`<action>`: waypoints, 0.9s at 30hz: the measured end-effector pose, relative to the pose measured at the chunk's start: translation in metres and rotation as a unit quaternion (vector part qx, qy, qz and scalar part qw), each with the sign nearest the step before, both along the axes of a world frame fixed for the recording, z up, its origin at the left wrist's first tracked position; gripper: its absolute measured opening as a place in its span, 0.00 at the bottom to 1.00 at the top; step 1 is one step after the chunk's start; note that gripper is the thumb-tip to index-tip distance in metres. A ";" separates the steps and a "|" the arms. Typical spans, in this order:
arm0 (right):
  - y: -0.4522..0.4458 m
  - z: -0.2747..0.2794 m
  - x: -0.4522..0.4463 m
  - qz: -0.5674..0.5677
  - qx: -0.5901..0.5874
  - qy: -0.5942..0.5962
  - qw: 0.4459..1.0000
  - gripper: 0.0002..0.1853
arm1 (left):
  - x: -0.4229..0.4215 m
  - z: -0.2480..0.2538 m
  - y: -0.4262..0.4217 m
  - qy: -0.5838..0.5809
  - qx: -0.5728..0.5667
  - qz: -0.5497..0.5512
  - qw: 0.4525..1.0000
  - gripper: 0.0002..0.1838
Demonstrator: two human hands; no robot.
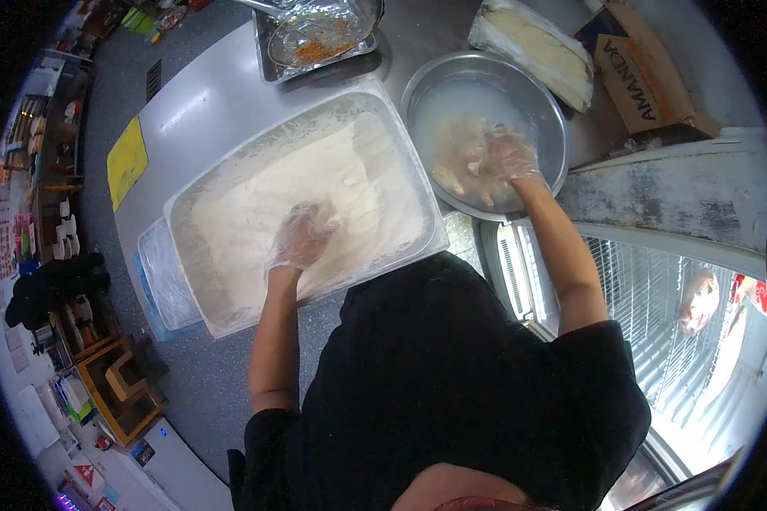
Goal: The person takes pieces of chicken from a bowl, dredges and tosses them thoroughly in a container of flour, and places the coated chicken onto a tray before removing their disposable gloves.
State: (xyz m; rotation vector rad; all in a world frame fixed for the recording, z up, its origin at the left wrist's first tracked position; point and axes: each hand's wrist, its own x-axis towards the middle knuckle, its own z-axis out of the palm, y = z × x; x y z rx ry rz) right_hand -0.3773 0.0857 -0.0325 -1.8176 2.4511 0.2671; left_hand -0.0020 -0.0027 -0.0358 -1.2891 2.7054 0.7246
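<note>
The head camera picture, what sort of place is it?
Probably a working kitchen: there's a shiny metal counter, a big tub of white powder, and a metal bowl of cloudy liquid.

At upper left, the steel counter [192, 111] leaves room to pass beyond the powder tub [198, 281]. A metal tray [273, 73] at upper centre and a wrapped block [533, 51] beyond the steel bowl [547, 119] at upper right stand in the way.
</note>
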 end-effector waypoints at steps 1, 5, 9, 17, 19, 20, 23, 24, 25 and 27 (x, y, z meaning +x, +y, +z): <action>0.000 0.002 0.005 0.015 0.014 0.013 1.000 0.21 | 0.001 0.002 0.000 -0.003 0.015 0.009 1.000 0.26; -0.004 -0.026 0.003 0.044 -0.002 -0.013 0.999 0.17 | 0.013 0.002 0.001 -0.004 0.025 0.047 0.999 0.26; -0.011 -0.024 0.004 0.092 -0.015 0.016 0.996 0.11 | 0.028 0.003 -0.003 0.009 0.027 0.068 0.997 0.27; -0.022 -0.042 -0.021 0.071 0.045 -0.036 0.996 0.12 | 0.051 0.003 -0.005 0.054 0.033 0.104 0.993 0.25; -0.021 -0.041 -0.036 0.032 -0.014 -0.184 0.982 0.13 | 0.057 0.004 -0.006 0.060 0.027 0.103 0.993 0.24; -0.016 -0.041 -0.047 0.032 -0.012 -0.181 0.983 0.13 | 0.059 0.006 -0.006 0.062 0.020 0.101 0.993 0.24; -0.006 -0.027 -0.062 0.021 -0.043 -0.280 0.959 0.15 | 0.062 0.021 -0.006 0.044 0.054 0.133 0.989 0.24; -0.002 -0.005 -0.052 -0.020 -0.065 -0.338 0.939 0.16 | 0.065 0.018 -0.006 0.047 0.054 0.132 0.989 0.24; 0.003 0.010 -0.041 -0.061 -0.087 -0.394 0.913 0.17 | 0.071 0.011 -0.008 0.061 0.059 0.140 0.987 0.24; 0.006 0.021 -0.024 -0.211 -0.130 -0.511 0.823 0.17 | 0.080 -0.003 -0.012 0.076 0.064 0.146 0.984 0.24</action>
